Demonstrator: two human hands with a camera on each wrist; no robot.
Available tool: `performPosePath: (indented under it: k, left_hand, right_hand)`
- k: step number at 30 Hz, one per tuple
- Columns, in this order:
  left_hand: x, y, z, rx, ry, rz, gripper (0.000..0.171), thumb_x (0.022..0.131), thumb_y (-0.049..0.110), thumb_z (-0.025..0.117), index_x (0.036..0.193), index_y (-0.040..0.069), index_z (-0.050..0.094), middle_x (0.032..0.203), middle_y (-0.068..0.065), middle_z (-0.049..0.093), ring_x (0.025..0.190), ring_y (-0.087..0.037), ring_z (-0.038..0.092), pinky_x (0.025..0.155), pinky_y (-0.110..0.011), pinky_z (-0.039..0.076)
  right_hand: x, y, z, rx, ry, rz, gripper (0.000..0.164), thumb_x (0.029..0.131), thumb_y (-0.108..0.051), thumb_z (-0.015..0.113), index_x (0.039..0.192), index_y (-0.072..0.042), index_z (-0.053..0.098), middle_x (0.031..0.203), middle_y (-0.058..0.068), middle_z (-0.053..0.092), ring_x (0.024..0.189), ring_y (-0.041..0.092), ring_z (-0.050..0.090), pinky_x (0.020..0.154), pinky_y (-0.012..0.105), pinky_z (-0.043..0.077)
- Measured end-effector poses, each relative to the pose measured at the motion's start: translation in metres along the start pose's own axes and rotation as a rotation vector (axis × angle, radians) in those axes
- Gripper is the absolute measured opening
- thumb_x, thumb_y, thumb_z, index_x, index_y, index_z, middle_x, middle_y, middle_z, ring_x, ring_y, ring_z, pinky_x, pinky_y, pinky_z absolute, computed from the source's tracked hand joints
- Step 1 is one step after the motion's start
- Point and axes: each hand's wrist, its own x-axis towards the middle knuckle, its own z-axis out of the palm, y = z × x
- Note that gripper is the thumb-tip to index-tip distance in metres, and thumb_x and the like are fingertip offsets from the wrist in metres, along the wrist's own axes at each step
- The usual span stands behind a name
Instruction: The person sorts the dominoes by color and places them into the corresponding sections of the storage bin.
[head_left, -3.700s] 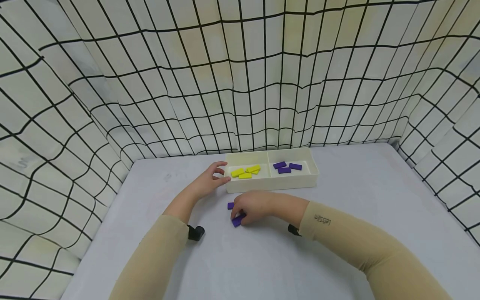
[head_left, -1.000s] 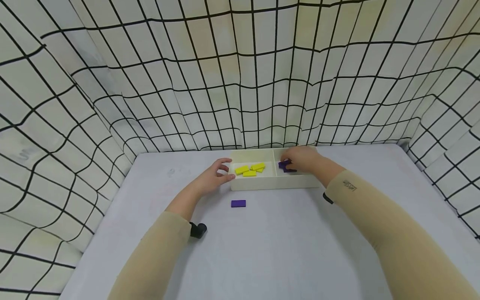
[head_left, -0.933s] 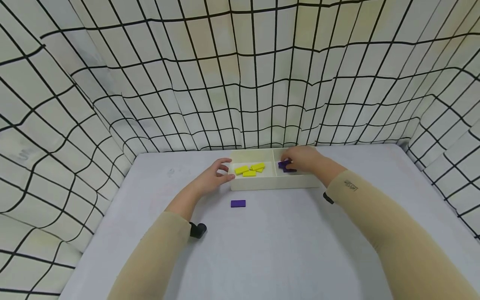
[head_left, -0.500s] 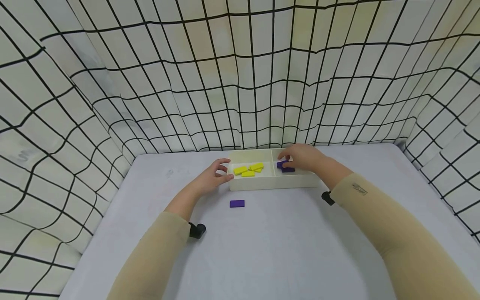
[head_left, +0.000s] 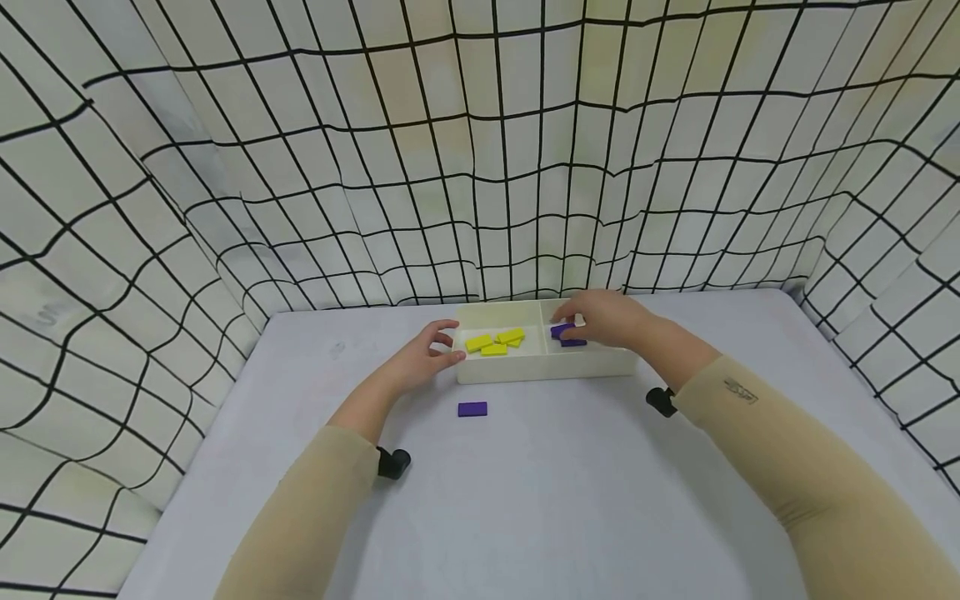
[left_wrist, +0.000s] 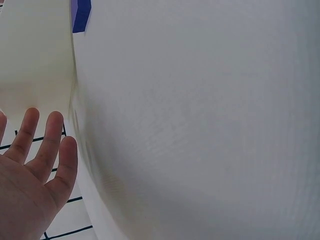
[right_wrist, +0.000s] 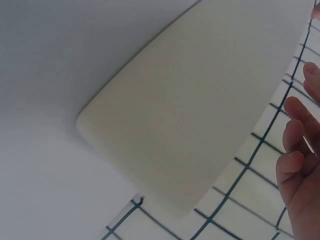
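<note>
A white two-compartment box (head_left: 540,368) stands at the back of the table. Its left compartment holds several small flat yellow blocks (head_left: 493,350), its right one purple blocks (head_left: 573,342), partly covered by my right hand (head_left: 611,318). That hand reaches over the right compartment, thumb low by the purple blocks and fingers spread above them; no block shows between them in the right wrist view. My left hand (head_left: 416,360) is at the box's left end, fingers apart, thumb and fingertips touching its rim. One purple block (head_left: 472,409) lies on the table in front of the box.
Black-lined white netting or cloth (head_left: 480,167) walls the table at the back and sides. The white tabletop (head_left: 525,500) stretches forward between my two sleeved arms.
My right hand picked up a purple block from the table and moved it into the right compartment; its fingers have since loosened and lifted slightly. The left hand stays at the box's end.
</note>
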Motion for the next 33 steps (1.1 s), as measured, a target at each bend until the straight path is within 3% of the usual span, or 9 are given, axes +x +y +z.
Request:
performPosePath:
  k: [6, 12, 19, 25, 33]
  left_hand:
    - [-0.001, 0.003, 0.0, 0.0, 0.001, -0.004, 0.07, 0.096, 0.039, 0.066, 0.153, 0.029, 0.027, 0.143, -0.009, 0.044, 0.132, -0.032, 0.047, 0.107, -0.052, 0.039]
    - [-0.001, 0.005, 0.0, 0.003, -0.001, 0.001, 0.07, 0.096, 0.04, 0.065, 0.153, 0.028, 0.027, 0.143, -0.009, 0.044, 0.132, -0.032, 0.047, 0.107, -0.053, 0.039]
    - [-0.001, 0.005, 0.0, 0.006, -0.001, -0.003, 0.071, 0.095, 0.041, 0.065, 0.153, 0.028, 0.027, 0.144, -0.01, 0.044, 0.132, -0.033, 0.047, 0.107, -0.054, 0.039]
    - [-0.002, 0.004, 0.0, 0.012, 0.003, -0.001, 0.071, 0.096, 0.041, 0.065, 0.153, 0.027, 0.027, 0.142, -0.011, 0.044, 0.131, -0.034, 0.047, 0.107, -0.054, 0.039]
    - [-0.001, 0.003, 0.0, 0.014, -0.001, 0.005, 0.07, 0.096, 0.04, 0.065, 0.153, 0.028, 0.027, 0.142, -0.01, 0.045, 0.13, -0.034, 0.049, 0.106, -0.053, 0.04]
  right_hand:
    - [-0.005, -0.021, 0.002, 0.009, 0.018, -0.1, 0.031, 0.092, -0.03, 0.073, 0.122, -0.022, 0.072, 0.096, -0.008, 0.064, 0.088, 0.013, 0.057, 0.077, 0.029, 0.05]
    - [-0.006, -0.046, 0.006, -0.046, 0.003, -0.171, 0.031, 0.09, -0.031, 0.075, 0.119, -0.024, 0.073, 0.097, -0.01, 0.064, 0.082, 0.012, 0.057, 0.073, 0.028, 0.048]
    - [-0.003, -0.075, 0.019, -0.027, -0.067, -0.216, 0.032, 0.09, -0.032, 0.074, 0.121, -0.023, 0.072, 0.109, -0.002, 0.069, 0.099, 0.017, 0.063, 0.082, 0.03, 0.051]
    - [0.002, -0.095, 0.036, -0.049, -0.081, -0.255, 0.031, 0.09, -0.032, 0.074, 0.121, -0.025, 0.073, 0.114, -0.006, 0.07, 0.109, 0.014, 0.063, 0.091, 0.032, 0.051]
    - [0.009, -0.113, 0.055, -0.097, -0.142, -0.315, 0.031, 0.092, -0.032, 0.073, 0.123, -0.027, 0.071, 0.113, -0.011, 0.068, 0.107, 0.009, 0.062, 0.093, 0.028, 0.049]
